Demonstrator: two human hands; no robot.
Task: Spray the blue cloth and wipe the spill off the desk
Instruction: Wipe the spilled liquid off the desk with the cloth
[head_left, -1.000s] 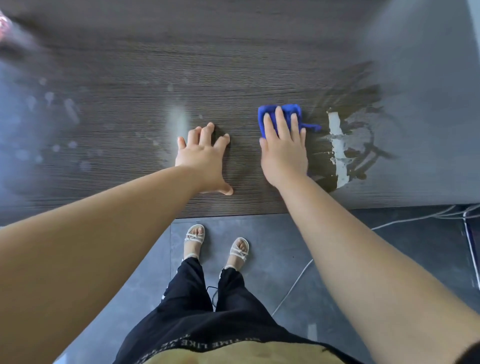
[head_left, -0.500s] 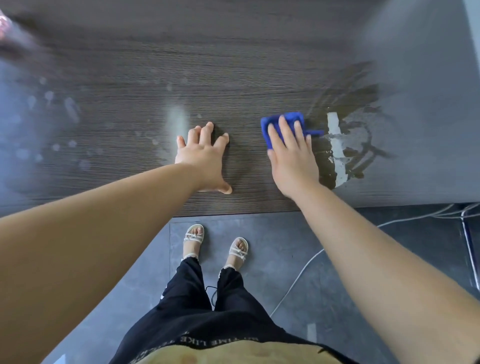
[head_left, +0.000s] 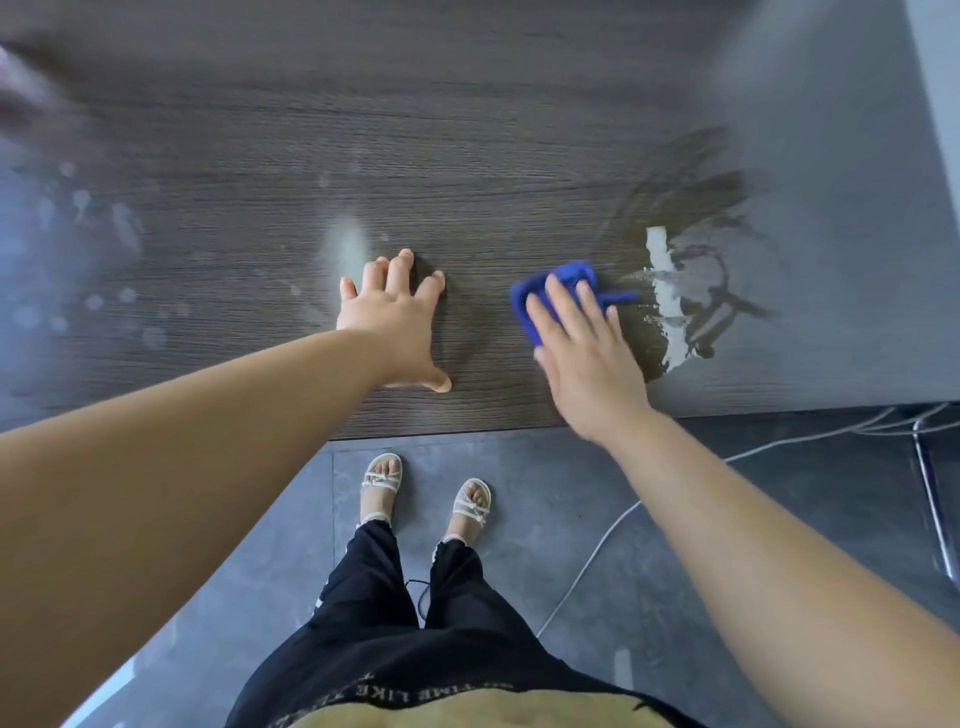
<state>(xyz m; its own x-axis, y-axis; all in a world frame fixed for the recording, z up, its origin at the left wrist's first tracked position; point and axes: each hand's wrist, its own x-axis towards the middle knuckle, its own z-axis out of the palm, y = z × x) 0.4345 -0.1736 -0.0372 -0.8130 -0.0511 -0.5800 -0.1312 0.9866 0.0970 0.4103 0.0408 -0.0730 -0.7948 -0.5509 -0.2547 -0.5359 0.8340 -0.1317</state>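
Note:
A blue cloth (head_left: 530, 306) lies on the dark wood-grain desk (head_left: 467, 156), mostly covered by my right hand (head_left: 584, 353), which presses it flat with straight fingers. Just right of the cloth a wet spill (head_left: 680, 296) spreads in smeared streaks with pale reflections. My left hand (head_left: 397, 322) rests flat on the desk to the left of the cloth, fingers spread and holding nothing. No spray bottle is plainly in view.
Scattered droplets (head_left: 104, 270) glisten on the desk's left part. The desk's front edge (head_left: 441, 434) runs below both hands. Beneath it are grey floor tiles, white cables (head_left: 597, 561) and a metal leg (head_left: 930, 499) at the right.
My right hand has slid the cloth toward me and slightly right, nearer the spill's lower part. My left hand has stayed in place.

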